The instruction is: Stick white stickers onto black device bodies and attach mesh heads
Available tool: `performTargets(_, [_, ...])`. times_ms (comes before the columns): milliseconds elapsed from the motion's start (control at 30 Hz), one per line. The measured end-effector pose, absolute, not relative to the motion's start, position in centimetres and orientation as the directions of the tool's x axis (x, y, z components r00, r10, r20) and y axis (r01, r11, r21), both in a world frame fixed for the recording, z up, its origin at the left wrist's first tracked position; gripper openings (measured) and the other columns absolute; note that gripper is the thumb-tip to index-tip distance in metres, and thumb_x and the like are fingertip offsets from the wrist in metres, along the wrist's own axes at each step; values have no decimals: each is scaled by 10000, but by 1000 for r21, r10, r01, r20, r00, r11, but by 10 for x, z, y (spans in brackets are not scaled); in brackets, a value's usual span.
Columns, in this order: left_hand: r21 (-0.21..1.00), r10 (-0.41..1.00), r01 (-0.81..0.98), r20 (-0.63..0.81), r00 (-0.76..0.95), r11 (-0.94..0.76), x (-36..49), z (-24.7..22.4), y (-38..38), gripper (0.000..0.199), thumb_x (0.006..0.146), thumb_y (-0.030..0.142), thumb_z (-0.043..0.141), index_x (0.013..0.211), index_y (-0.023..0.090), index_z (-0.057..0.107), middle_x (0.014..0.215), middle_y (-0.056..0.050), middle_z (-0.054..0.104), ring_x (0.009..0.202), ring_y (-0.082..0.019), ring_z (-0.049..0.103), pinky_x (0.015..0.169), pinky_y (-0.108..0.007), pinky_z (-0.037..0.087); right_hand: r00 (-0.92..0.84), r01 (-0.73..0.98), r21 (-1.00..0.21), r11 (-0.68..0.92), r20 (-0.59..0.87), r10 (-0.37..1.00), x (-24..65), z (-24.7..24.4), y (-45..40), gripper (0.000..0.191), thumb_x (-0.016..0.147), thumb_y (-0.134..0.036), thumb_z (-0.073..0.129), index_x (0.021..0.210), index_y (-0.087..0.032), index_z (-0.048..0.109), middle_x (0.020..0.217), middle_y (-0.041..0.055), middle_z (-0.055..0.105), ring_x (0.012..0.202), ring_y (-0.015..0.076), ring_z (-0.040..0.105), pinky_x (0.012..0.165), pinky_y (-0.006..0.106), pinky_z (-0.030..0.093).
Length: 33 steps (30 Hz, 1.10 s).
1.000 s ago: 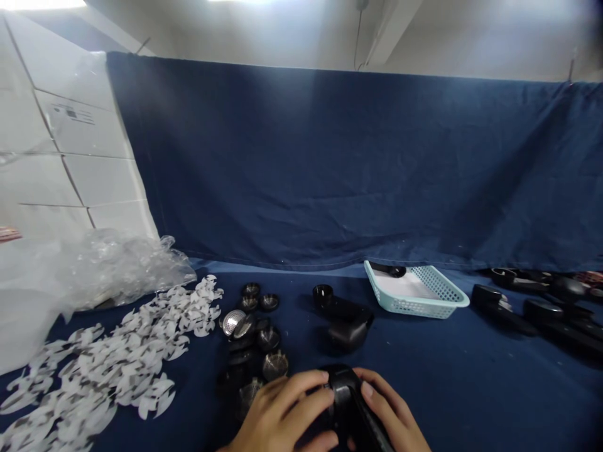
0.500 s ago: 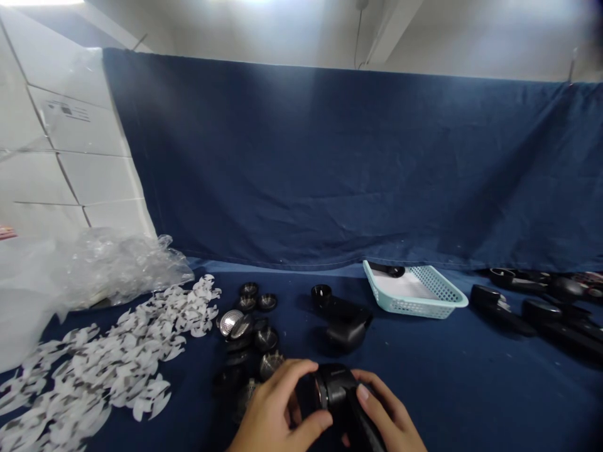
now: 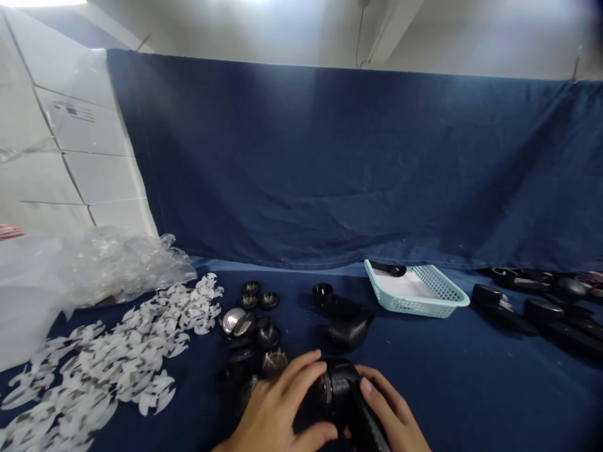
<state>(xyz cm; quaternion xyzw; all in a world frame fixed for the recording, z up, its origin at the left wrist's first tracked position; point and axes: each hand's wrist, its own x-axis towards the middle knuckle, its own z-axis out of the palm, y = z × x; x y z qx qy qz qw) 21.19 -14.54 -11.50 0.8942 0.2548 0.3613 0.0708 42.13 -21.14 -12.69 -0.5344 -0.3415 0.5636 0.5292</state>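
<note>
The left hand (image 3: 276, 405) and right hand (image 3: 389, 405) clamp a black shaver-like body (image 3: 342, 386) from either side on the navy-covered desk (image 3: 471, 389), where a slip, perhaps off its smooth casing, could knock it into the round mesh caps (image 3: 274, 363) just beside it.

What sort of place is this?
Likely a small assembly workshop: a black handheld device held between the left hand and right hand, more lying on the blue cloth-covered table, round metal mesh parts heaped nearby, and a pale blue plastic basket.

Matt black plastic, shaver body (image 3: 340, 380); glossy perforated metal, shaver head (image 3: 231, 321); I log matt woven cloth, navy backdrop (image 3: 330, 163); smooth plastic, teal basket (image 3: 414, 308).
</note>
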Motion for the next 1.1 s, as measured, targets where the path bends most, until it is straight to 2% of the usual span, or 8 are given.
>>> performTargets(133, [657, 773, 451, 342, 535, -604, 215, -117, -147, 590, 835, 446, 708, 1354, 290, 476, 1074, -27, 730, 589, -142, 667, 579, -233, 555, 114, -225, -958, -177, -207, 972, 420, -133, -212, 773, 712, -750, 678, 1214, -187, 510, 918, 56, 694, 695, 229, 705, 582, 329, 579])
performTargets(267, [776, 841, 434, 221, 494, -459, 219, -115, -148, 541, 789, 404, 748, 1276, 282, 547, 1028, -21, 728, 652, -160, 666, 575, -231, 539, 99, -205, -966, -159, -182, 978, 420, -136, -211, 755, 727, -757, 656, 1213, -201, 503, 898, 43, 676, 685, 211, 689, 571, 316, 574])
performTargets(367, [715, 831, 478, 269, 486, -511, 221, -111, -151, 573, 714, 300, 809, 1239, 279, 579, 902, -2, 739, 624, -174, 666, 578, -244, 552, 77, -204, -963, -177, -196, 978, 420, -134, -211, 743, 721, -757, 662, 1196, -206, 514, 887, 33, 671, 708, 210, 688, 583, 301, 570])
performTargets(467, [533, 751, 530, 445, 488, -660, 221, -109, -154, 627, 647, 298, 877, 1209, 270, 600, 745, 28, 720, 549, -178, 650, 673, -296, 595, 99, -220, -962, -159, -184, 978, 418, -130, -212, 731, 707, -760, 672, 1157, -196, 551, 824, 16, 671, 660, 192, 676, 558, 281, 555])
performTargets(633, [313, 585, 517, 617, 527, -797, 220, -113, -156, 667, 665, 390, 885, 1233, 237, 570, 897, -37, 763, 742, -247, 741, 756, -330, 629, 204, -285, -946, -153, -216, 955, 411, -128, -215, 763, 645, -747, 731, 1146, -193, 573, 783, -4, 675, 602, 176, 664, 510, 268, 542])
performTargets(867, [246, 500, 473, 673, 545, -846, 219, -110, -161, 455, 884, 361, 675, 1288, 205, 533, 1118, -86, 742, 927, -238, 747, 828, -298, 621, 165, -271, -949, -163, -213, 963, 412, -127, -215, 756, 677, -748, 706, 1167, -187, 575, 982, 59, 699, 674, 204, 705, 487, 266, 526])
performTargets(967, [223, 490, 484, 683, 542, -846, 219, -112, -159, 459, 886, 344, 666, 1300, 203, 529, 1155, -94, 730, 945, -240, 744, 838, -303, 620, 165, -281, -945, -169, -221, 961, 412, -125, -215, 775, 654, -750, 722, 1169, -186, 589, 1006, 64, 704, 673, 206, 705, 488, 277, 538])
performTargets(1100, [293, 554, 496, 634, 539, -817, 218, -114, -155, 542, 803, 335, 741, 1292, 239, 528, 1115, -65, 745, 928, -249, 746, 837, -316, 621, 197, -332, -926, -181, -256, 946, 410, -125, -213, 826, 623, -739, 753, 1185, -155, 598, 905, 59, 731, 659, 216, 708, 495, 282, 550])
